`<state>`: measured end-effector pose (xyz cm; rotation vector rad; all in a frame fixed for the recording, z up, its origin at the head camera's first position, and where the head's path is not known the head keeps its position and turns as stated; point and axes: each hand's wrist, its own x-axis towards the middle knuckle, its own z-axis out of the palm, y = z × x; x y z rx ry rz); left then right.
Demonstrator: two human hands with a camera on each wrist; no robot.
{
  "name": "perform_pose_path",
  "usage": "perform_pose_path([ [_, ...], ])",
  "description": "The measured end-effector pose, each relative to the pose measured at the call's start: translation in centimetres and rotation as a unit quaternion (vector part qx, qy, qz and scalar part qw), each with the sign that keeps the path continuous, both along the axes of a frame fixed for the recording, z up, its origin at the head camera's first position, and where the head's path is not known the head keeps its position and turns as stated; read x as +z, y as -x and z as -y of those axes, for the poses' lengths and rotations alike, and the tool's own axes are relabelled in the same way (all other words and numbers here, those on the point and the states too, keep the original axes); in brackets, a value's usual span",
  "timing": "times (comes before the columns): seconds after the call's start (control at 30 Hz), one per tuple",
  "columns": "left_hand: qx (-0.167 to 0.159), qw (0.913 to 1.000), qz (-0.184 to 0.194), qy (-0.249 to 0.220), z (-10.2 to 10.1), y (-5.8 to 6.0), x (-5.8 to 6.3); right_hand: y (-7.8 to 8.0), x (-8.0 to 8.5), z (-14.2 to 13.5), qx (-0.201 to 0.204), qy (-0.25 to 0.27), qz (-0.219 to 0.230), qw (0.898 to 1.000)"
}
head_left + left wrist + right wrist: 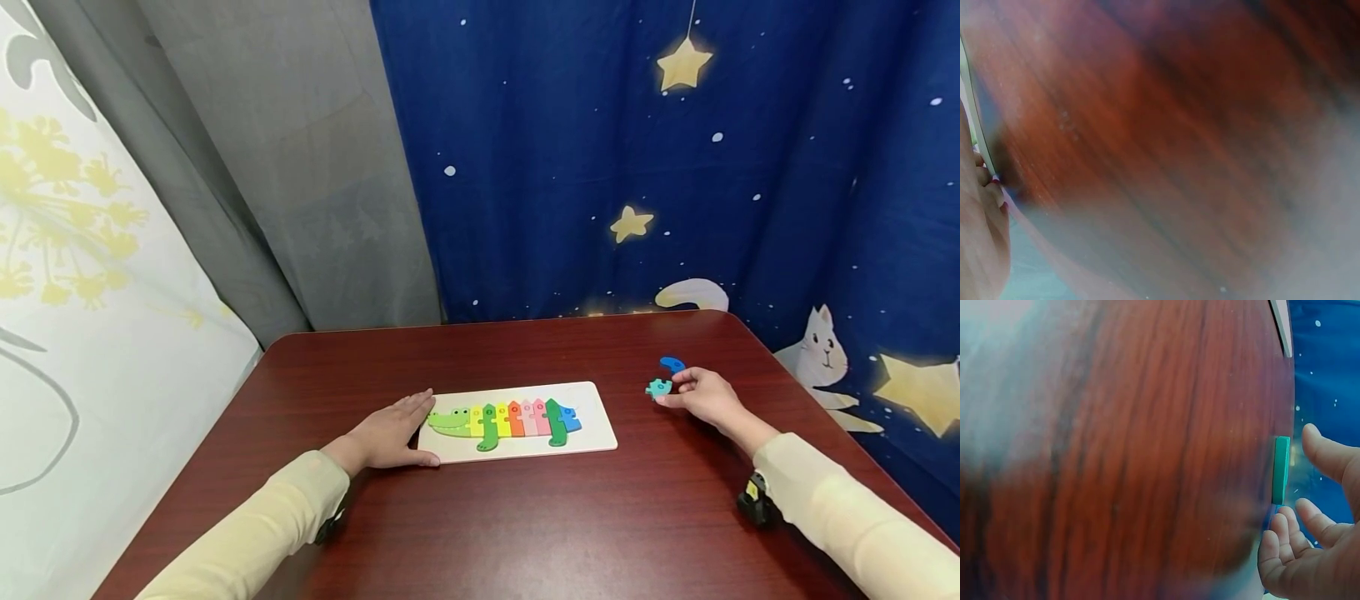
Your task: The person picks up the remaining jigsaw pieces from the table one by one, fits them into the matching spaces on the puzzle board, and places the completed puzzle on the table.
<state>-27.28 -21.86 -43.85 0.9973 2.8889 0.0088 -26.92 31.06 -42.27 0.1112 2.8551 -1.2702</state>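
A pale wooden puzzle board (600, 421) lies on the table, bearing a crocodile (514, 419) of several coloured pieces, from a green head at left to a blue piece at right. My left hand (390, 431) rests at the board's left edge, thumb spread towards the near corner. Only a strip of that hand (982, 231) shows in the left wrist view. Right of the board, my right hand (707, 397) reaches to a teal puzzle piece (657, 387). In the right wrist view, thumb and fingers stand apart beside the teal piece (1281, 470). A curved blue piece (672, 364) lies just beyond it.
The dark red wooden table (525, 517) has rounded far corners. Behind it hang a blue star-patterned curtain (555, 167) and a grey curtain (300, 167). White patterned fabric (97, 375) hangs at the left.
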Motion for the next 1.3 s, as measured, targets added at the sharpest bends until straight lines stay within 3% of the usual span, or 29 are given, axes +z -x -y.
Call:
perform_pose_path([
  [1.3, 0.014, 0.9998, 0.011, 0.004, -0.22, -0.27, 0.26, 0.95, -1.00, 0.92, 0.004, -0.114, -0.032, 0.993],
])
